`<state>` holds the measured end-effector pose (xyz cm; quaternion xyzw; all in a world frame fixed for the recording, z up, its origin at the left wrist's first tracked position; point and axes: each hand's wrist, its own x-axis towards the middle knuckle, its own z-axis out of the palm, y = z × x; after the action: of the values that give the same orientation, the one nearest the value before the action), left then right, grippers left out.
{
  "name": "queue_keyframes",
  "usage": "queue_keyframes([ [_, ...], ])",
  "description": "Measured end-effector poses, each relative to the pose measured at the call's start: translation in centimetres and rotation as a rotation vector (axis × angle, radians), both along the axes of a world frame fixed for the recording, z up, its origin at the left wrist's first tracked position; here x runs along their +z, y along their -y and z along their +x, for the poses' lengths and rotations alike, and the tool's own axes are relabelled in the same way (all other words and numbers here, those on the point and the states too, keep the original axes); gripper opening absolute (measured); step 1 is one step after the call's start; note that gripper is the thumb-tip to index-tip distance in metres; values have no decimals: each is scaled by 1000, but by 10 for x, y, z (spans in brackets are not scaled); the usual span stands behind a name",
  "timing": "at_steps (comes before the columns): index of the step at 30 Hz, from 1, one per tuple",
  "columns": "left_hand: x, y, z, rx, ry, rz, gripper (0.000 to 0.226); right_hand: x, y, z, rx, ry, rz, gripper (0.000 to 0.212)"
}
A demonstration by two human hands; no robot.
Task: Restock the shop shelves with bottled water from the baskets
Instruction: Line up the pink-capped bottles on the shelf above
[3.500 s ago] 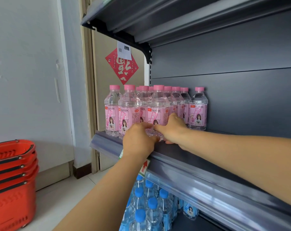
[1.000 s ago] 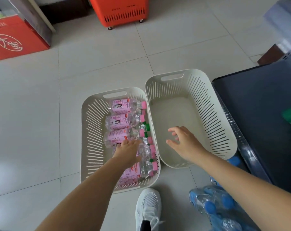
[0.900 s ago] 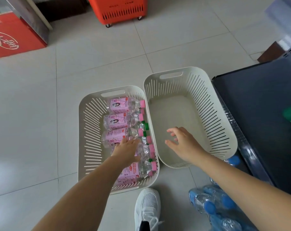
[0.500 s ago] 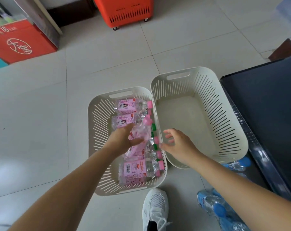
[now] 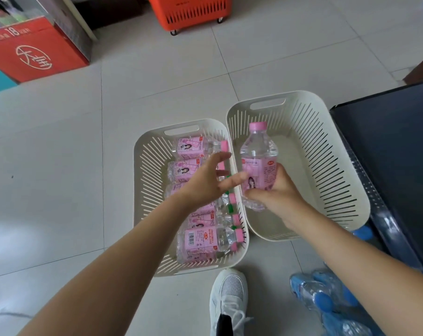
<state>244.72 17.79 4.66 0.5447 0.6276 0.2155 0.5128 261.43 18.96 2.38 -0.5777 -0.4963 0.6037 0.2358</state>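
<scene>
Two cream slotted baskets stand side by side on the tiled floor. The left basket [image 5: 146, 190] holds several pink-capped bottles lying on their sides, with some green caps among them. The right basket [image 5: 327, 151] has no bottles inside. My right hand [image 5: 276, 192] grips a pink-labelled water bottle [image 5: 259, 163] upright by its lower half, over the gap between the baskets. My left hand [image 5: 208, 180] hovers with spread fingers above the left basket, just left of that bottle, holding nothing.
The dark shelf unit [image 5: 394, 170] stands at the right, with blue-capped bottles [image 5: 327, 301] below it by my white shoe [image 5: 230, 299]. An orange wheeled basket [image 5: 188, 10] and a red box [image 5: 31, 49] sit farther back on the floor.
My left hand lifted a pink bottle out of the left basket and passed it over; my right hand now grips it upright, and my left hand has let go.
</scene>
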Motion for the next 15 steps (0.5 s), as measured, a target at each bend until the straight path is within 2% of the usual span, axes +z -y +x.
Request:
queue_keyframes([
  [2,-19,17,-8,-53,-179,-5,82,-3,-6,10,-46,30,-25,61],
  [5,-57,50,-17,-252,-390,-178,74,-9,-11,24,-67,94,-35,59],
  [8,-87,73,-20,-423,-533,-296,84,-15,-11,32,-88,151,-41,58],
  [12,-99,79,-23,-589,-808,-260,89,-17,-9,36,-75,166,-61,57],
  [15,-92,77,-20,-576,-840,-232,79,-14,-6,39,-62,165,-65,58],
])
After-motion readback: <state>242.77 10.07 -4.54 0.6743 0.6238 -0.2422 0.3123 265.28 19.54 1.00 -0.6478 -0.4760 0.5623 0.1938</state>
